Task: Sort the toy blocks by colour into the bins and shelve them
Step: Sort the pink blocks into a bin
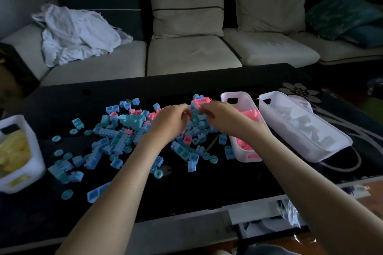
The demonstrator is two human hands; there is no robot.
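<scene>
Dozens of blue and pink blocks (116, 136) lie heaped mid-table (186, 192). They look like small, light, stiff plastic, probably slick, so each is best pinched across its flat sides. The left hand (172, 119) and right hand (223, 118) curl into the heap, but I cannot tell if either grips anything. The pink bin (245, 159) sits just right, the white bin (323, 154) beyond it, the yellow bin (37, 161) far left.

One head-worn view, angled forward and down, close over the black worktop (207, 188), sofa (192, 54) beyond.
</scene>
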